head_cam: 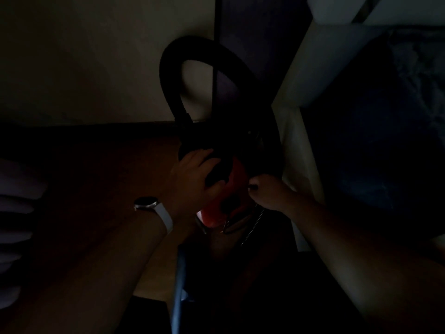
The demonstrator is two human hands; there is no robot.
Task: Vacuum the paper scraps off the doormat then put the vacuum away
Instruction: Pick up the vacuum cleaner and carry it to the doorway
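Note:
The scene is very dark. A red vacuum body [218, 206] sits low in the middle on the brown floor, and its black ribbed hose [173, 75] loops up high against the pale wall. My left hand [192, 179], with a white watch on the wrist, grips a black part on top of the vacuum. My right hand [267, 191] has its fingers curled around a black part on the vacuum's right side. A pale blue tube [179, 283] runs down from the vacuum toward the bottom edge. No doormat or paper scraps are visible.
A white bed frame post [303, 75] stands right beside the vacuum, with dark blue bedding [390, 141] further right. A dark tall panel [252, 27] rises behind the hose. Pale rounded shapes [16, 213] lie at the far left.

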